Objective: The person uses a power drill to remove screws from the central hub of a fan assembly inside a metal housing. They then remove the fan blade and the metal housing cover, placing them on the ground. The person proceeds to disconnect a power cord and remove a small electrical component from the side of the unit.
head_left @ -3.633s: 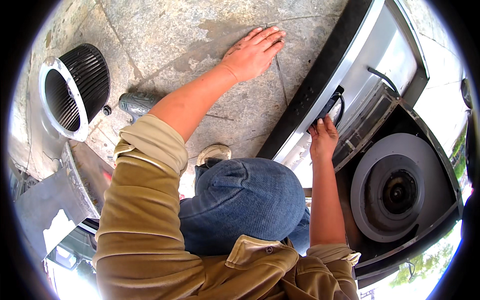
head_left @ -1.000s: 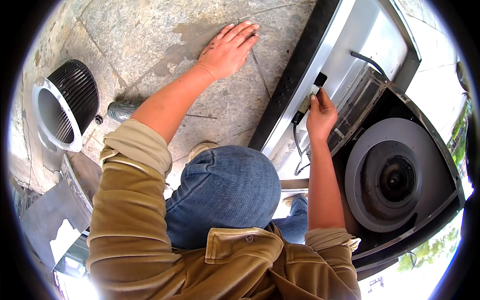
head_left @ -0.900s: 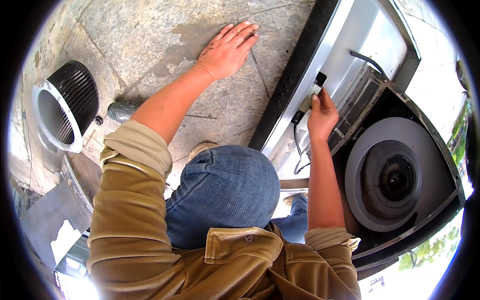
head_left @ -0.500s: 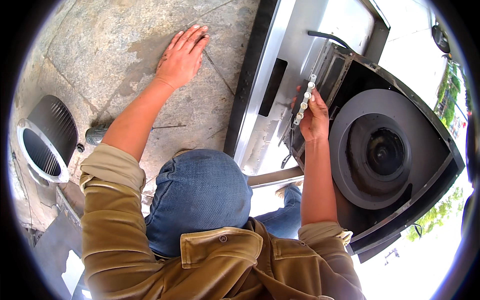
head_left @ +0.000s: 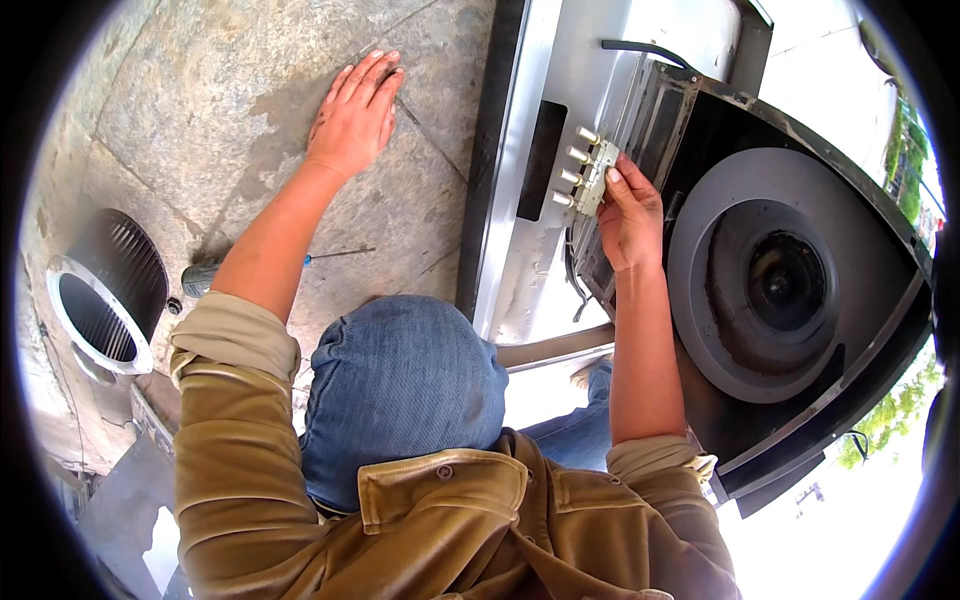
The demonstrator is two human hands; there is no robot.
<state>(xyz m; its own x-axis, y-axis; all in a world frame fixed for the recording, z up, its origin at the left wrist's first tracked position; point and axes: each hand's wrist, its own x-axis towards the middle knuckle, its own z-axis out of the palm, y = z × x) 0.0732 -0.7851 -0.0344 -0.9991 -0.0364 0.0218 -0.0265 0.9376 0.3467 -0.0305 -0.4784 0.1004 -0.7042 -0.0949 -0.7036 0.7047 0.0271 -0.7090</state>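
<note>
My right hand (head_left: pixel 632 218) pinches a push-button switch block (head_left: pixel 598 178) between thumb and fingers. The block's several pale round buttons stick out to the left. It is held above the metal body of a range hood (head_left: pixel 520 265), near a dark rectangular slot (head_left: pixel 543 160). Dark wires (head_left: pixel 571 265) hang just below the hand; whether they join the block is hidden. Away to the left, my left hand (head_left: pixel 352 115) rests palm down on the stone floor (head_left: pixel 225 75), fingers stretched out, with nothing in it.
Beside my right forearm lies the hood's open black blower housing (head_left: pixel 690 385) with its round grey inlet ring (head_left: pixel 695 290). A screwdriver (head_left: pixel 340 252) is on the floor near my left forearm. Farther left stands a slatted blower wheel (head_left: pixel 125 260). A black cable (head_left: pixel 650 48) crosses the hood's far part.
My right hand has turned the switch block, so its buttons now point left instead of up at me. My left hand stays flat on the floor. The whole view has shifted slightly.
</note>
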